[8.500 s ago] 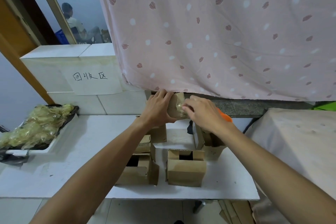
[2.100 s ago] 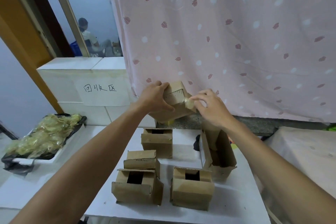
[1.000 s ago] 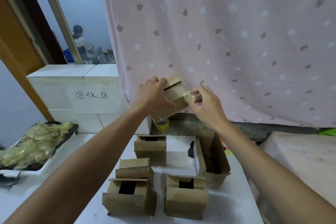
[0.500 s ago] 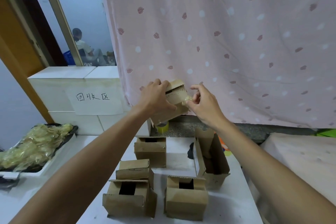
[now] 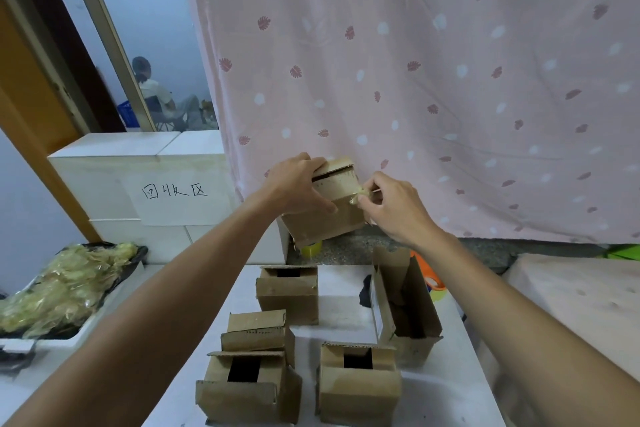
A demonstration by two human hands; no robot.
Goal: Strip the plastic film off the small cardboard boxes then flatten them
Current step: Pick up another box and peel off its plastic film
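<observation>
Head view: I've got one small brown cardboard box [image 5: 327, 218] held up in the air in front of the pink leaf-print curtain [image 5: 415, 80], above the back edge of the white worktop [image 5: 346, 314]. My left hand [image 5: 298, 184] is wrapped round its top and left side. My right hand [image 5: 394, 208] has thumb and forefinger pinched on a bit of clear yellowish plastic film [image 5: 358, 195] at the box's right edge, with the other fingers loosely curled.

Progress-wise, I'd say I'm early-to-middle. This box is only at the peeling stage and hasn't been flattened. Down on the worktop there are four more small brown boxes [image 5: 287, 295], all standing in box shape, plus a taller open cardboard box [image 5: 405, 308] at the right. I can't see a single flat one anywhere. Can't tell from here which of those have film on them.

The heap of crumpled yellowish film [image 5: 62, 288] in the black-lined tray off to my left suggests plenty has been stripped, though.
</observation>
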